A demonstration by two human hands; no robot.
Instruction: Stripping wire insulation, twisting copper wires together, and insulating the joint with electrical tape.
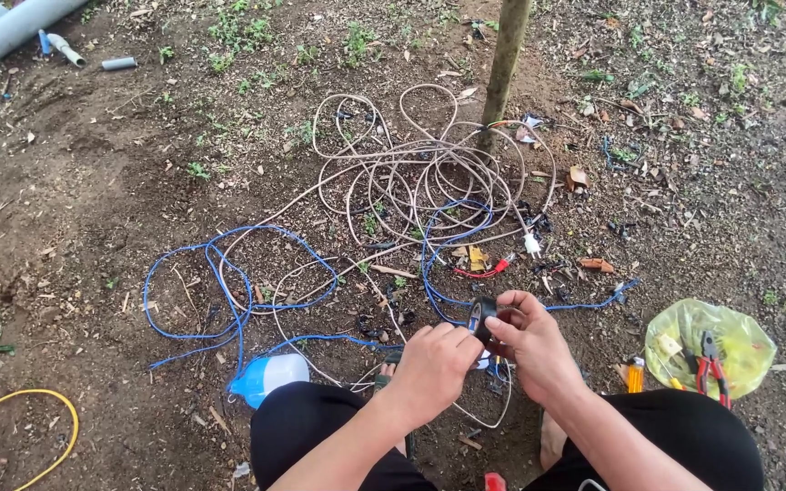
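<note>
Bare brown dirt with scattered weeds and dry leaves covers the whole ground under the squatting person. Both hands meet above the knees: the left hand (437, 364) is curled shut with its fingers against a black roll of tape (481, 318), and the right hand (531, 344) pinches the same roll from the other side between thumb and fingers. Just beyond the hands lies a wide tangle of beige cable (411, 177), looped around the base of a thin wooden pole (503, 68) farther ahead. Blue wire (229, 291) sprawls ahead and to the left of the left hand, one strand running in beneath the hands. A white plug (531, 244) and a red-handled tool (482, 270) lie just ahead of the right hand. Right of that hand sits a yellow plastic bag (739, 341) holding red pliers (710, 364). A pale plastic bottle (270, 377) rests left of the left hand, a yellow hose (20, 427) well beyond it, and grey pipes (11, 27) far off.
</note>
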